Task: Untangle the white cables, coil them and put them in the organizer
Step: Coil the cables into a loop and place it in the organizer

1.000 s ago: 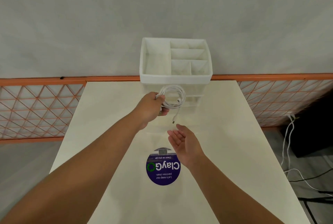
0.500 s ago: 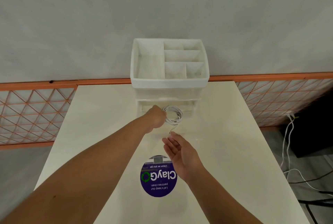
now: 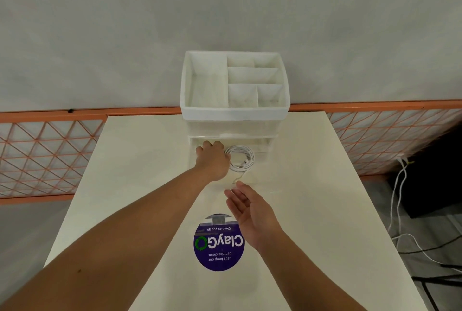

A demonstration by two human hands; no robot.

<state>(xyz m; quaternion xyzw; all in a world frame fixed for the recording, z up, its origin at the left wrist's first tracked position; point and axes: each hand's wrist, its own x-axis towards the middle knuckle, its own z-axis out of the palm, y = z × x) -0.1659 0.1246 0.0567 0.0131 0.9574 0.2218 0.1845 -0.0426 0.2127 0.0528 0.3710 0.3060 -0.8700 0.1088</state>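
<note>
The left hand (image 3: 212,160) has carried the coiled white cable (image 3: 240,159) lower, down into the organizer's (image 3: 235,113) pulled-out clear drawer (image 3: 260,144).
Its fingers clamp the coil's left edge; the right hand (image 3: 250,213) hovers open-palmed, fingers apart, over the surface (image 3: 312,210). The organizer's top compartments hold nothing visible.

A single wide-angle head-worn camera is looking forward and steeply down over the cream rectangular table (image 3: 312,210). It is facing the white compartmented plastic organizer (image 3: 235,110) against the grey wall (image 3: 225,5). Both forearms are entering from the bottom edge, close to the lens.
</note>
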